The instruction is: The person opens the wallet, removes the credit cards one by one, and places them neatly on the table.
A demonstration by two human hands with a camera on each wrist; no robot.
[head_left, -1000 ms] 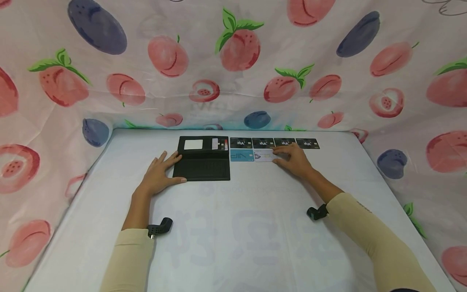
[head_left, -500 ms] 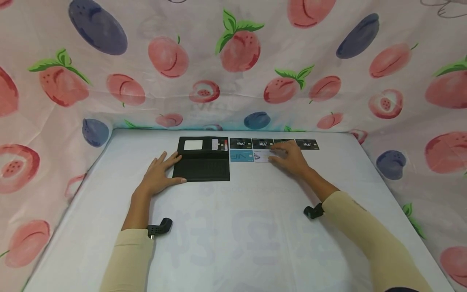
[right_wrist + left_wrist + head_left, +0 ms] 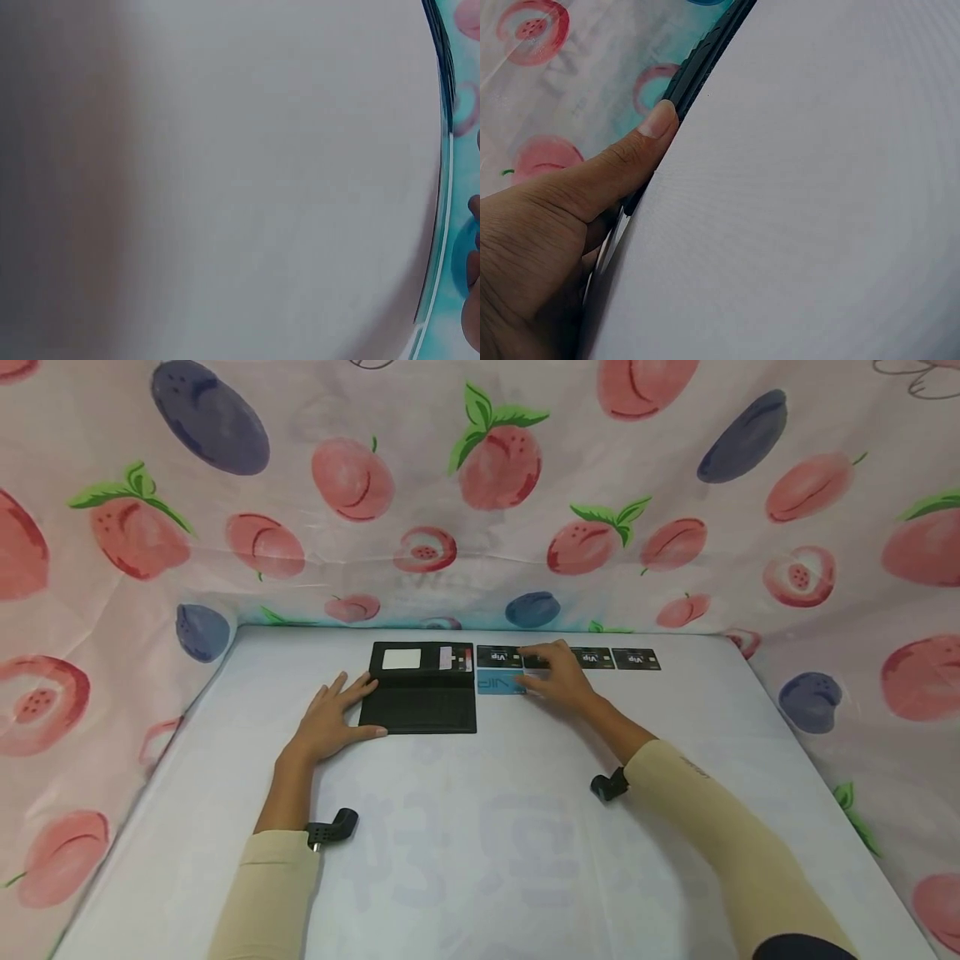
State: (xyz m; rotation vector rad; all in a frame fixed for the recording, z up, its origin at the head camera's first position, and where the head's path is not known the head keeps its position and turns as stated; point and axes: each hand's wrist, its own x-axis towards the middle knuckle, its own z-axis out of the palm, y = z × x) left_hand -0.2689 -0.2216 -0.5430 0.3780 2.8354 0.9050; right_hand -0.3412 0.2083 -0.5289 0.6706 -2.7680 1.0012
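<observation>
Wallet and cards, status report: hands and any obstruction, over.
Left hand resting on left edge of open wallet. Right hand at right edge of blue VIP card, grip unclear. In the way: right hand, partly hiding second black card from left.

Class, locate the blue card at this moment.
In the head view, the blue card lies just right of the black wallet, below the leftmost black card, beside the right hand.

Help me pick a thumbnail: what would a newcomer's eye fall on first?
Probably the fruit-print cloth behind the white table. Next, the open black wallet near the table's far edge, with the left hand at its left side. Then the black cards and blue card to its right, the right hand partly covering them.
</observation>
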